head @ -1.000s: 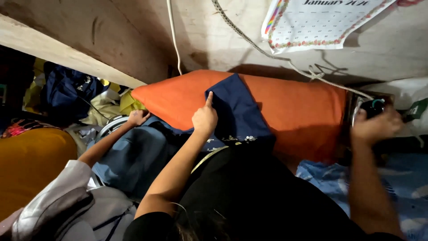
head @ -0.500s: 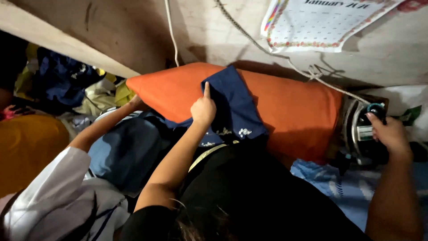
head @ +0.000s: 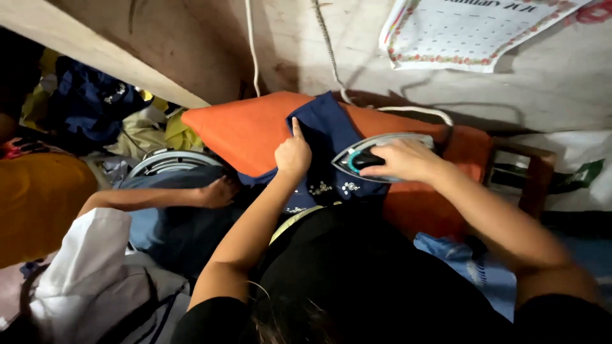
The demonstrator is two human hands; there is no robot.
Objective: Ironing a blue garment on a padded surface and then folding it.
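A navy blue cloth (head: 322,130) with small white embroidery lies over an orange padded board (head: 252,130). My left hand (head: 293,153) rests on the cloth with the index finger stretched out along its left edge. My right hand (head: 401,159) grips the black handle of a grey electric iron (head: 360,156), which sits on the right part of the cloth, tip pointing left. The iron's white cord (head: 408,111) trails back toward the wall.
Another person's arm in a white sleeve (head: 137,200) reaches in from the left, hand near a round metal rim (head: 169,159). Piled clothes (head: 95,102) lie at the far left. A calendar (head: 472,32) hangs on the wall. A wooden stand (head: 539,175) is at right.
My right hand has carried the iron from the stand at the right onto the navy cloth. My left hand stays on the cloth. The other person's hand has drawn back lower.
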